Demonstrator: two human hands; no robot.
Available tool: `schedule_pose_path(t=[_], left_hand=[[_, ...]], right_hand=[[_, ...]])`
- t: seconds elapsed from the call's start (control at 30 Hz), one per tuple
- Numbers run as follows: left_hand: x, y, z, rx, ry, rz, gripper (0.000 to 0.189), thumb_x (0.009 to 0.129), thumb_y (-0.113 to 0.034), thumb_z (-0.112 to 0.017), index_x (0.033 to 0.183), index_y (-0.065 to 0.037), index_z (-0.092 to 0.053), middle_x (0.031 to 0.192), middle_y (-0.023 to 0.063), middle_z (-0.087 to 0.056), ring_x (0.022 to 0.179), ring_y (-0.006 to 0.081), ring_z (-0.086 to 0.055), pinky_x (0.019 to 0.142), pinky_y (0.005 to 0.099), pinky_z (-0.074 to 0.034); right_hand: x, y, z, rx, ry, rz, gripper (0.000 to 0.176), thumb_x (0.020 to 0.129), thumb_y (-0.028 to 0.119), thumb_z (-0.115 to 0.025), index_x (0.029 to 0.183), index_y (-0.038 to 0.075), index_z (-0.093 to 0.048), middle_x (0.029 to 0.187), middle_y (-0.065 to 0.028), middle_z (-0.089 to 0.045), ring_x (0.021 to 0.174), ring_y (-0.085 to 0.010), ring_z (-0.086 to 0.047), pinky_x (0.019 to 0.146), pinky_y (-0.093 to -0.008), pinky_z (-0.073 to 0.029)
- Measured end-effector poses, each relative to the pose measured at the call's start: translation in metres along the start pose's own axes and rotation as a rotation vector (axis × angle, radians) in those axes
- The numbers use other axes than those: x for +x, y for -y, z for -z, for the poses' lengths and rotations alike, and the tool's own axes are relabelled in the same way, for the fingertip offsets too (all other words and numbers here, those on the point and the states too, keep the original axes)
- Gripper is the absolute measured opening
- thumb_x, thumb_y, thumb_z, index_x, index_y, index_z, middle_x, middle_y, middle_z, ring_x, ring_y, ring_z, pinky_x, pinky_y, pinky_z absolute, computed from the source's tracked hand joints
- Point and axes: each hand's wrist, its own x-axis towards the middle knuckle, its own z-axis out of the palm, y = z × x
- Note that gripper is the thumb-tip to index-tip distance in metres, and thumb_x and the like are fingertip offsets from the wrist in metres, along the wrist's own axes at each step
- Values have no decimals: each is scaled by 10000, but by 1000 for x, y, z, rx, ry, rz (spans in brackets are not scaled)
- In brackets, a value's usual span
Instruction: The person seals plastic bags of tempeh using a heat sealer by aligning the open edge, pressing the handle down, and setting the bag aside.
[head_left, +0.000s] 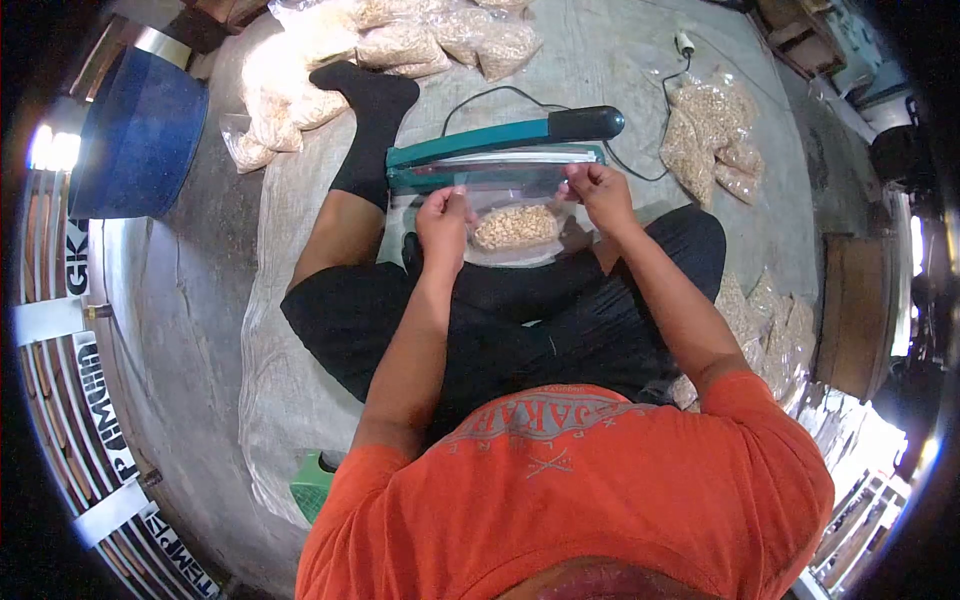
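A clear plastic bag [517, 228] partly filled with pale beans lies in front of my crossed legs. My left hand [443, 225] pinches the left side of its upper edge, thumb against fingers. On the other side, my right hand [600, 195] grips the bag's upper right corner. The bag's top stretches flat between both hands, against the near side of a teal impulse sealer [470, 145]. The sealer's arm is raised at a slant, its black handle end [586, 123] to the right. A pale strip shows along the sealer's base.
Filled bags [400, 45] lie at the back left, more bags [712, 135] at the right, and others [765, 320] beside my right knee. A black cable runs behind the sealer to a white plug [684, 42]. A blue barrel [140, 135] stands far left, a green plastic object [313, 485] lower left.
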Motion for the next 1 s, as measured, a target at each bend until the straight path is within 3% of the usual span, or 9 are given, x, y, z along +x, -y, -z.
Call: schedule_pose_path(t=[0.17,0.27,0.33,0.37,0.47,0.57,0.9,1.0], left_hand=[[15,6,1,-110,35,62,147,989,-163,-674,990,-15,-674,788,19,-630,658,117,-616,589,271,-498],[26,8,-1,-174,49,92,166,985,-180,-686,1012,-18,-670,808,18,-633,673,120,-612,613,284,-527],[31,9,0,-189,48,105,180,988,-197,-690,1043,-27,-668,827,19,-636,669,127,-605,616,295,-543],[31,9,2,-168,74,115,195,1000,-216,-677,1069,-33,-671,867,28,-645,725,137,-622,682,312,-567],[23,5,3,-308,98,194,198,1018,-213,-648,1096,-32,-669,898,30,-652,790,144,-636,749,326,-572],[23,8,2,-231,118,158,205,1031,-206,-622,1127,-28,-661,925,34,-659,836,152,-643,790,327,-562],[41,19,-12,-279,56,172,184,1020,-186,-633,1092,-19,-666,937,54,-663,823,155,-640,745,306,-553],[39,14,-15,-312,32,195,153,989,-130,-671,1052,9,-680,865,46,-655,748,130,-610,692,277,-510]], right_hand=[[2,-16,8,106,-61,30,351,1025,344,-649,1017,2,-732,884,-61,-743,841,-106,-673,761,-283,-534],[-3,-17,4,-29,-21,14,339,1029,333,-644,1028,7,-734,896,-51,-738,837,-114,-652,784,-299,-527],[-4,-21,4,64,-56,-62,323,1030,320,-643,1030,9,-732,901,-50,-743,825,-121,-649,792,-310,-526],[1,-24,6,82,-52,-78,315,1031,310,-641,1032,7,-729,913,-56,-748,839,-125,-660,797,-302,-528],[3,-27,2,130,-84,-99,301,1038,293,-629,1013,7,-721,912,-54,-748,842,-127,-669,791,-283,-528],[2,-22,0,183,-79,-85,283,1043,265,-614,1010,6,-723,900,-52,-744,823,-122,-659,772,-277,-523],[6,-2,-7,90,-144,-90,286,1034,223,-604,933,-14,-730,845,-40,-722,748,-123,-646,706,-298,-520],[6,0,-6,31,-162,-114,304,1021,240,-616,910,-17,-733,816,-48,-719,734,-133,-648,687,-311,-520]])
